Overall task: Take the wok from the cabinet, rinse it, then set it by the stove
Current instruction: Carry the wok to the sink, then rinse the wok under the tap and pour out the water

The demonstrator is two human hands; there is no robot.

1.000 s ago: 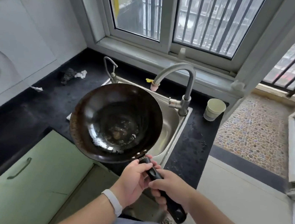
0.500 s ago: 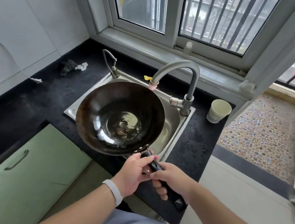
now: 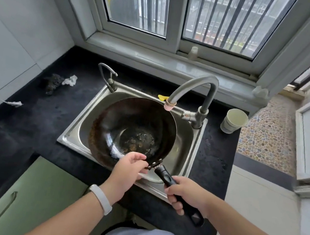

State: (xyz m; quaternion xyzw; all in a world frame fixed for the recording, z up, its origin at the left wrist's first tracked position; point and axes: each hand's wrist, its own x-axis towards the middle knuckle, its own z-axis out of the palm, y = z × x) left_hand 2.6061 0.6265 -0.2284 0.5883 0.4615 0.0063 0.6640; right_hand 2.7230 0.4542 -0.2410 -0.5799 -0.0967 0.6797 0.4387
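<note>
The round, dark, blackened-steel wok (image 3: 129,131) sits low over the stainless-steel sink basin (image 3: 82,128), tilted a little toward me, with a patch of pale residue in its bottom. My right hand (image 3: 187,196) is wrapped tight around its long black handle (image 3: 171,183), and my left hand (image 3: 127,169) pinches the near rim where the handle is riveted on, thumb over the edge, a white band (image 3: 100,199) on that wrist. Above the wok's far right rim arches the grey gooseneck tap (image 3: 195,87), its pinkish nozzle just over the edge; I see no water running. A smaller curved metal spout (image 3: 107,75) stands at the sink's back left corner, and a yellow scrap (image 3: 162,97) lies behind the wok. On the black stone counter (image 3: 23,118), a pale green paper cup (image 3: 233,120) stands right of the tap, while a dark scouring wad (image 3: 52,83) and white crumpled paper (image 3: 69,80) lie well off to the left. Below me is a green cabinet door (image 3: 29,199).
</note>
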